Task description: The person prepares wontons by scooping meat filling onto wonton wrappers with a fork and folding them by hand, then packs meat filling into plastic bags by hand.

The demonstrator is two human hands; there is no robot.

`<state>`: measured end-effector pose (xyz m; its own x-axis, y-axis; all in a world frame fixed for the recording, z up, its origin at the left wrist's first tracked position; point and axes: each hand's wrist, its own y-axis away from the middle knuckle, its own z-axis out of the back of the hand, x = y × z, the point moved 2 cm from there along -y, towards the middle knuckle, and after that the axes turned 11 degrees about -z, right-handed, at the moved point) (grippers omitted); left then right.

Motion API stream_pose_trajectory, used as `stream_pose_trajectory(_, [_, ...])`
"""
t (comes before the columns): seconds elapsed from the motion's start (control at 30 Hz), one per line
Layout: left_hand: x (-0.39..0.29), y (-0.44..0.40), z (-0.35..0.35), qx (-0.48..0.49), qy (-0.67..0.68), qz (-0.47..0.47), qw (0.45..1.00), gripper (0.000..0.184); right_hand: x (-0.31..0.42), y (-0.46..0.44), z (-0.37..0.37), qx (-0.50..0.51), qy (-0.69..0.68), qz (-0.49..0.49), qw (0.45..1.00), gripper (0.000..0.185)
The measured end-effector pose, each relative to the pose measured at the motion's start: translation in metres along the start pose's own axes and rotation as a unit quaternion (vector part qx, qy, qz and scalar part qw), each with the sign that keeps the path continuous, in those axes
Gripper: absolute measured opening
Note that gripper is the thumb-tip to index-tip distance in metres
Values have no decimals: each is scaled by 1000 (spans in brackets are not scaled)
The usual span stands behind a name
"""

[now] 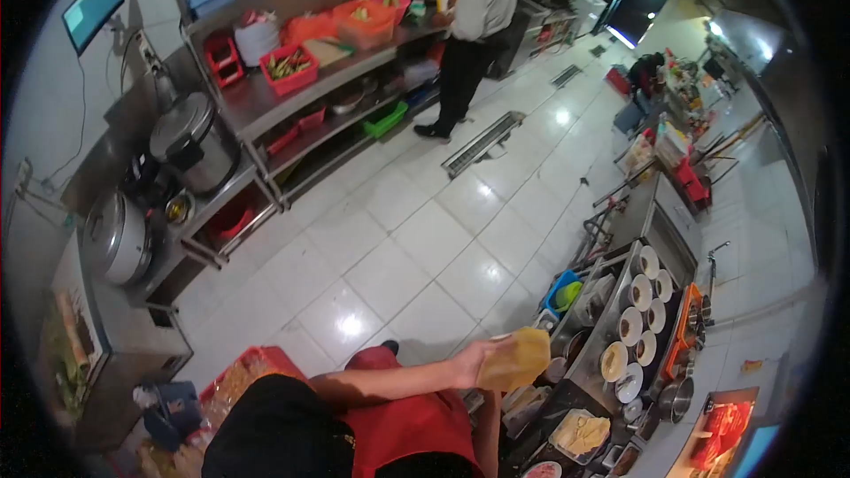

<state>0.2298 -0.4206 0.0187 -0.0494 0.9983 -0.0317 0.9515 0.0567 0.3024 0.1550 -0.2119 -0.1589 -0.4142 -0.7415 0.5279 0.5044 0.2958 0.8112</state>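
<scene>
My left arm reaches across my red apron (425, 434). At its end my left hand (471, 366) is closed on the edge of a yellowish-tan, angular piece (518, 359); whether it is a sheet or a container I cannot make out. My right hand (478, 403) is low beside the apron, mostly hidden below that piece, and its fingers do not show clearly. Near both hands, the counter on the right bears a tray of pale yellow food (580, 434) and several white bowls (630, 326), some with dark contents.
A person (482, 9) stands by the shelving (266, 102) across the tiled floor (425, 235). Large pots (193, 142) stand at the left. A red crate (252, 367) and a blue container (168, 416) are at the lower left. A drain grate (482, 143) crosses the floor.
</scene>
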Motion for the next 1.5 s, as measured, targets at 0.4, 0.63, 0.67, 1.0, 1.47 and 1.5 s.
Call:
stream_pose_trajectory(0.4, [16, 23, -38, -38, -70, 73, 994, 42, -45, 24, 0, -45, -72, -17, 996, 27])
stream_pose_trajectory(0.63, [25, 26, -26, -4, -108, 139, 984, 37, -45, 26, -8, -38, -68, -9, 997, 27])
stream_pose_trajectory(0.67, [23, 27, -25, -3, -112, 135, 984, 40, -46, 27, -10, -35, -66, -5, 997, 27])
stream_pose_trajectory(1.0, [-15, -1, 44, 329, -411, -354, 773, 81, 24, -19, -56, 48, 33, 34, 998, 26])
stream_pose_trajectory(1.47, [-58, 33, 40, 3, -134, -115, 984, 44, 103, -48, -138, 126, 125, 55, 983, 26])
stream_pose_trajectory(1.5, [-57, 32, 40, -10, -140, -108, 984, 43, 106, -48, -142, 130, 129, 57, 982, 26])
